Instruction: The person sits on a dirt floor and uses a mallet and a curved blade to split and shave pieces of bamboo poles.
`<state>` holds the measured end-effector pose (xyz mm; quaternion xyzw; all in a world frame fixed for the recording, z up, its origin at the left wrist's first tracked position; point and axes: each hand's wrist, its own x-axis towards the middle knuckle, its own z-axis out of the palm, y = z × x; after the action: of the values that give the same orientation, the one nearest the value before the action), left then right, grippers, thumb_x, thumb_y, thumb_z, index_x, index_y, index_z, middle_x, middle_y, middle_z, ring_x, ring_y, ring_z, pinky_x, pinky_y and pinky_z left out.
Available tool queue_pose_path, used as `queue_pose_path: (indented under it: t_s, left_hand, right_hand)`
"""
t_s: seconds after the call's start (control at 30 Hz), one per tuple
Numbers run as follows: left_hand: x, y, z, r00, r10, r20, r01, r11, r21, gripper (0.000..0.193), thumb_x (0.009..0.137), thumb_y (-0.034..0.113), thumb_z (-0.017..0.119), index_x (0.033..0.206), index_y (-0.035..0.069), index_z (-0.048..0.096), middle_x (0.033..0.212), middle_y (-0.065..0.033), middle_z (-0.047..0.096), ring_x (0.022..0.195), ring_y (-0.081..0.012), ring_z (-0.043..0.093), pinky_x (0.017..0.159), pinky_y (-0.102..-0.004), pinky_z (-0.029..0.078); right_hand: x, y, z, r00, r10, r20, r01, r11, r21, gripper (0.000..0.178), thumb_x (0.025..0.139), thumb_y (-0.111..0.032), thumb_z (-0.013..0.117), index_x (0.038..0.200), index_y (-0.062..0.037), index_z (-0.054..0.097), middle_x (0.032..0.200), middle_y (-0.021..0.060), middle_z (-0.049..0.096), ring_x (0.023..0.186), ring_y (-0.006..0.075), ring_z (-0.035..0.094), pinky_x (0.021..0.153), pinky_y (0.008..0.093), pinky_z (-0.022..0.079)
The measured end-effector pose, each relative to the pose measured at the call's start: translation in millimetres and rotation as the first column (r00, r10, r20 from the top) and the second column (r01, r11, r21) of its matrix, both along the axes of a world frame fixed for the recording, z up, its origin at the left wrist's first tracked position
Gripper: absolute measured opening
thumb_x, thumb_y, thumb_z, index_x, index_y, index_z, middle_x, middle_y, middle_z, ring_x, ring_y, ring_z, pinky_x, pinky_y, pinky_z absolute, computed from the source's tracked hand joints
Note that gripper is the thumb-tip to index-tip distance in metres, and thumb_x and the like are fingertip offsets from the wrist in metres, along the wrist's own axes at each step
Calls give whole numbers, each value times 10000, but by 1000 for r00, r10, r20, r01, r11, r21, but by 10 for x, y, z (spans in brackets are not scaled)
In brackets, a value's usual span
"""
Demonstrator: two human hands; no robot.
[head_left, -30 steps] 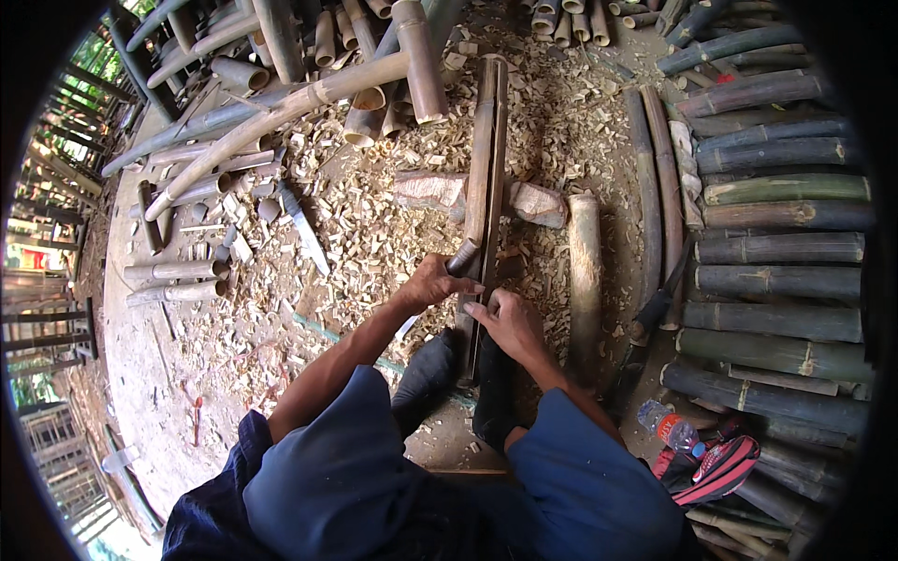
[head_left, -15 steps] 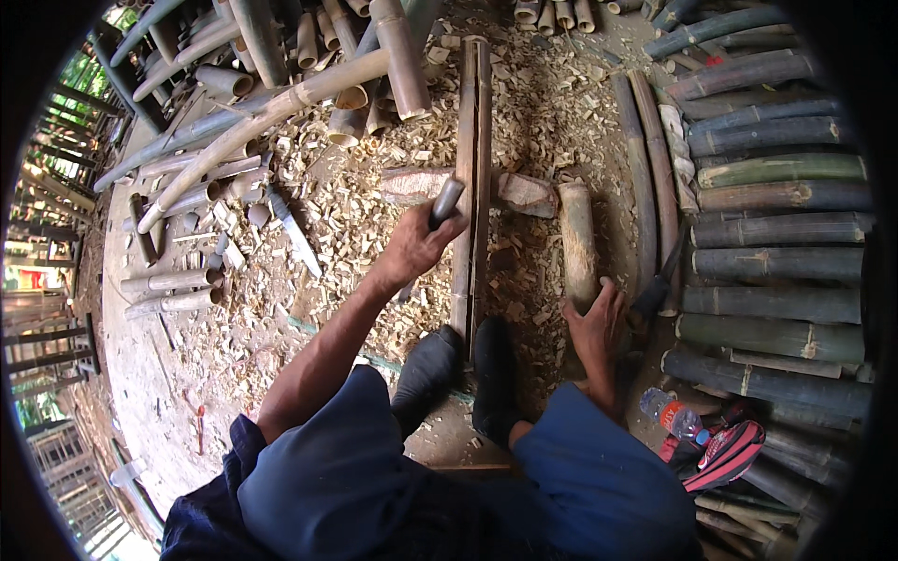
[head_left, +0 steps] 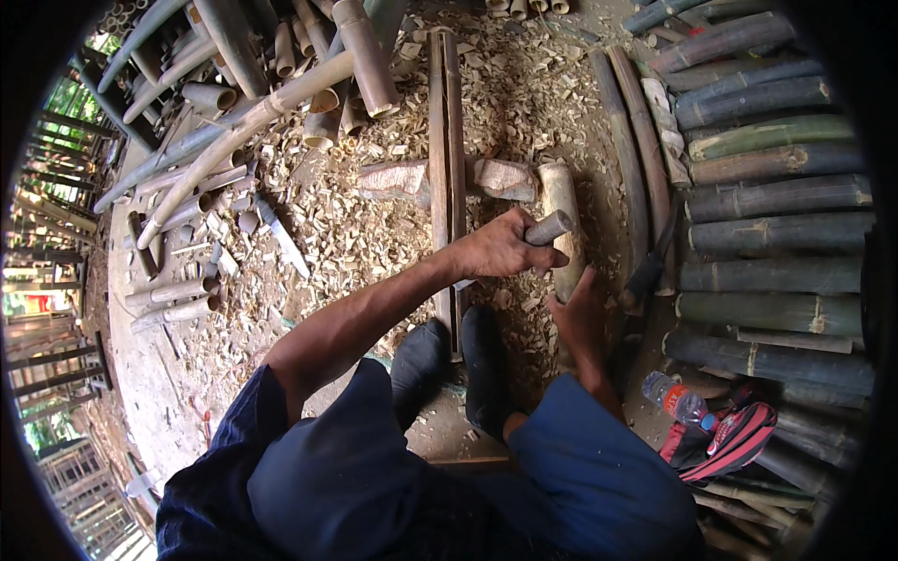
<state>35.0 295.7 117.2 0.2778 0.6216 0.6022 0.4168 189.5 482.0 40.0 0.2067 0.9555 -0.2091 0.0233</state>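
Observation:
My left hand (head_left: 510, 248) is closed around a short round tool handle (head_left: 549, 227), whose blunt end sticks out toward the right. A small pale glint shows below the wrist; whether it belongs to the tool I cannot tell. My right hand (head_left: 578, 313) is closed at the near end of a thick wooden club (head_left: 559, 201) with a chipped side. That grip is partly hidden by the club and shadow. Between my feet and beyond, a split bamboo pole (head_left: 438, 131) lies lengthwise across a notched wood block (head_left: 398, 178).
Wood chips (head_left: 346, 234) cover the ground. A saw (head_left: 283, 238) lies at left, near bamboo pieces (head_left: 173, 313) and a leaning bamboo pile (head_left: 253, 117). Dark bamboo poles (head_left: 776, 234) line the right. A dark-handled blade (head_left: 645, 276), plastic bottle (head_left: 678, 397) and red-black bag (head_left: 734, 439) are nearer.
My left hand has swung right with the tool handle, from the split bamboo to above the club. My right hand stays by the club's near end. The whole view has shifted slightly.

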Motion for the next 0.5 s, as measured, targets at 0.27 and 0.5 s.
queue_pose_path:
  t_s: [0.27,0.5]
  left_hand:
    - [104,25,-110,997,-25,-71,16,992,-129,240,819,193,790,754,2,660,740,-38,673,796,-115,650,714,-286,505]
    - [-9,-138,-137,978,-180,106,184,983,-20,201,799,142,785,731,41,625,668,-5,588,648,-92,569,615,-279,471]
  right_hand:
    - [85,274,-197,993,-62,-98,35,966,-256,736,690,-177,806,1307,10,451,1042,195,638,975,361,646,879,454,512]
    - [237,394,1249,946,-219,-241,-98,516,-851,792,654,-122,809,1358,-19,461,1143,102,615,1058,210,588,926,350,485]
